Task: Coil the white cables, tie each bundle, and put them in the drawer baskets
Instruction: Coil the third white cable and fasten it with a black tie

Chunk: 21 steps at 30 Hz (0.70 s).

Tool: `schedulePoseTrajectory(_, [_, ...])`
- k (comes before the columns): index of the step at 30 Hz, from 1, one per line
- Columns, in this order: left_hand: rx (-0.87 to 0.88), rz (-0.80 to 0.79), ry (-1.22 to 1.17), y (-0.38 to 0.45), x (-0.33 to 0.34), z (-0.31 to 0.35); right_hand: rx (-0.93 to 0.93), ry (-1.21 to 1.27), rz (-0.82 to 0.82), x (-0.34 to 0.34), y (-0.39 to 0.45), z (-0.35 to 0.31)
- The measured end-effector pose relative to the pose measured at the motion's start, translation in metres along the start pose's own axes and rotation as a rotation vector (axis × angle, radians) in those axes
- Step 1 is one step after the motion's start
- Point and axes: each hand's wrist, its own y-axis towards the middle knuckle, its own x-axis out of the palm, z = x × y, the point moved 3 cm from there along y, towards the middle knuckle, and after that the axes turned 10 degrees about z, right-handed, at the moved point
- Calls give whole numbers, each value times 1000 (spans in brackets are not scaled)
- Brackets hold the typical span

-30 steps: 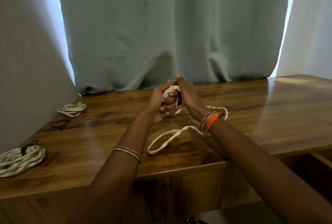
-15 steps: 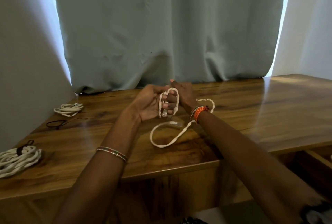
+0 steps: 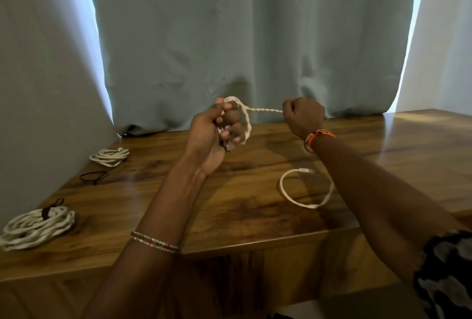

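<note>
Fingers [image 3: 231,134] of our left hand [image 3: 214,137] curl round a small coil of the white braided cable [image 3: 246,124], whose loops pass over them, a connector end poking out under the palm. From that coil a taut stretch of cable runs across to our right hand [image 3: 304,115], which is clenched on it in a fist, raised above the worktop [image 3: 255,211] at about the same height as the left and well apart from it. The cable's loose tail drops behind the right forearm and lies on the wood in an open loop ending in a plug [image 3: 305,171]. Farther left, near the wall, a small coiled white cable [image 3: 109,156] rests on the worktop, with a dark hair tie [image 3: 93,177] just in front of it. At the near left edge lies a bigger coiled bundle [image 3: 37,226] tied with a dark band [image 3: 47,212]. A grey-blue curtain [image 3: 242,37] hangs behind the worktop.
</note>
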Motion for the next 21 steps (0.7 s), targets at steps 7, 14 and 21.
schedulePoseTrajectory(7, [-40,203,80,39,-16,-11,277,244,-77,-8,-3,-48])
schedulePoseTrajectory(14, [-45,94,22,51,1,-1,1096,1906,-527,-1,-49,-132])
schedulePoseTrajectory(21, [-56,89,71,49,-7,18,722,1414,-674,5,-93,-134])
